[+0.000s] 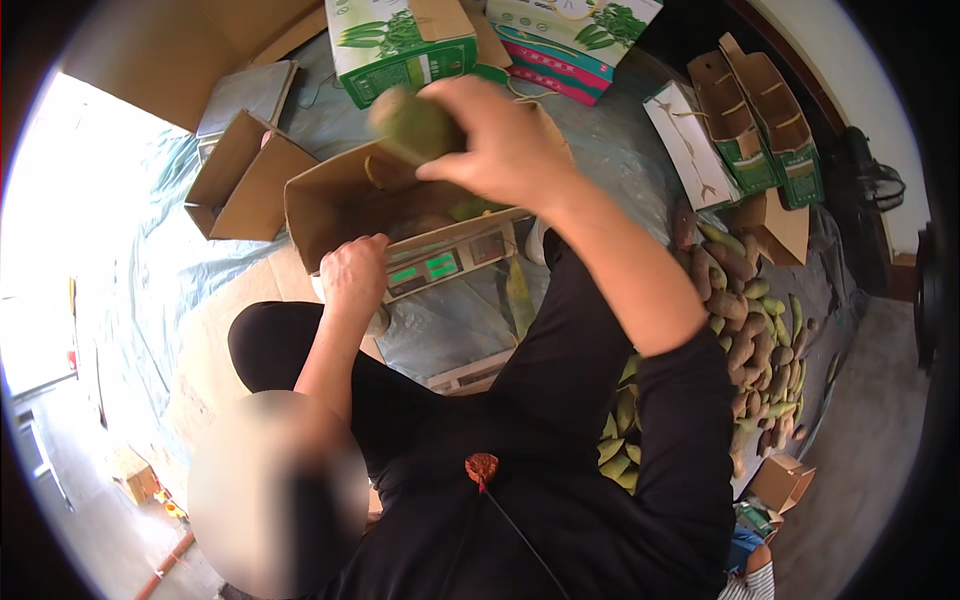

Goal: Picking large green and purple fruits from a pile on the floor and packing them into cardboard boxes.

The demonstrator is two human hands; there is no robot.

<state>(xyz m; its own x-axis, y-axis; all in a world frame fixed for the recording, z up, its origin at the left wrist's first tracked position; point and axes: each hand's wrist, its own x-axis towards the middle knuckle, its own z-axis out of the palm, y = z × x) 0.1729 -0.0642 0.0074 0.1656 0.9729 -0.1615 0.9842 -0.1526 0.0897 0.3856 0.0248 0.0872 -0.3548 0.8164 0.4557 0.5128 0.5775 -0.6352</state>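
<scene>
My right hand (500, 140) is raised over an open brown carton (335, 205), its fingers wrapped round a thick green radish (415, 125) that is somewhat blurred by motion. The carton rests on a scale (480, 250) with a lit green display. Inside the carton, several radishes (470, 208) lie toward its right end, partly hidden by the near wall. My left hand (352, 270) is at the carton's near left edge, its fingers curled over the rim.
A large pile of green and reddish-brown radishes (755, 340) spreads at my right. Printed gift boxes (400, 60) stand at the back, and open boxes (745, 115) at the far right. A small brown box (245, 180) sits left of the carton. Plastic sheeting (420, 340) covers the floor.
</scene>
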